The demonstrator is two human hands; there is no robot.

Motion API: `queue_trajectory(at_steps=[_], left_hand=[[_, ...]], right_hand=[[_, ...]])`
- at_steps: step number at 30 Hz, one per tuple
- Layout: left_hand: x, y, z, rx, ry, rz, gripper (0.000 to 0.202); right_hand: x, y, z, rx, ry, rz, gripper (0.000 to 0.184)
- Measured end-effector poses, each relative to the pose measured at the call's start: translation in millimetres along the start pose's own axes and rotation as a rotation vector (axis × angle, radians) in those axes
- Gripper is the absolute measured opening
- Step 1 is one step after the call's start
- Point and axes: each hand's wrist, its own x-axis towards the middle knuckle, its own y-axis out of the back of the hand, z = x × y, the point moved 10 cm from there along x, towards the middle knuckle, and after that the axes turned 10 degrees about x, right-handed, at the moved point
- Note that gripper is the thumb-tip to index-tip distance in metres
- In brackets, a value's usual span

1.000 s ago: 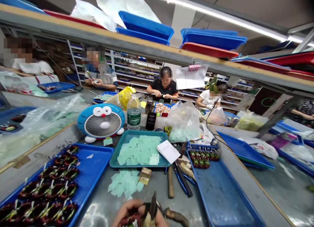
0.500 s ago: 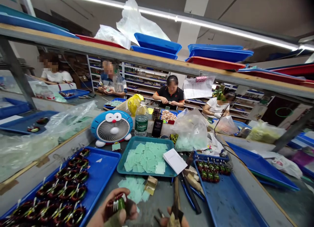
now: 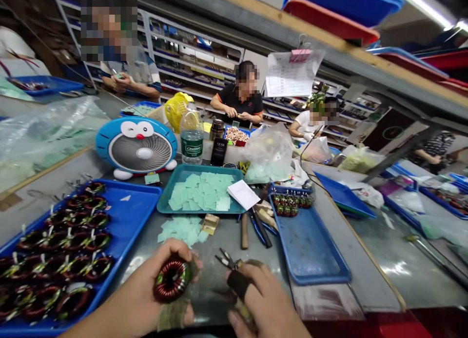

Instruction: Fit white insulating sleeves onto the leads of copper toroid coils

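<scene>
The left hand [image 3: 142, 294] is gripping a copper-wound toroid coil [image 3: 171, 279] just above the near edge of the counter [image 3: 212, 287], fingers curling over the ring's top, while the right hand [image 3: 261, 299] is clenching small pliers [image 3: 227, 259] whose tips are pointing up and left, close to the coil but not touching it. Beyond the hands, loose green paper squares [image 3: 183, 228] are lying before a teal tray [image 3: 164, 208] holding more. A blue tray [image 3: 139, 206] of wound coils is sitting to the left, and another blue tray [image 3: 310, 250], with a few coils at its far end, is sitting to the right.
</scene>
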Motion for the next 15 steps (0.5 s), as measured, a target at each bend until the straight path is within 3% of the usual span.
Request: queue_trajectory(at_steps=[2,6,10,15], left_hand=[[0,-8.2,3,0.025,-0.016,-0.05,0.068],[0,-5.7,5,0.0,-0.013,-0.002,0.064],[-1,-11.3,8,0.036,-0.031,-0.07,0.065],[-2,-7.6,14,0.087,0.023,0.024,0.067]], right_hand=[[20,4,-19,-0.142,0.098,-0.084,0.055],[44,13,-44,-0.255,0.181,-0.119,0.024],[50,8,-51,-0.326,0.197,-0.169,0.018],[51,7,-53,-0.333,0.21,-0.168,0.019]])
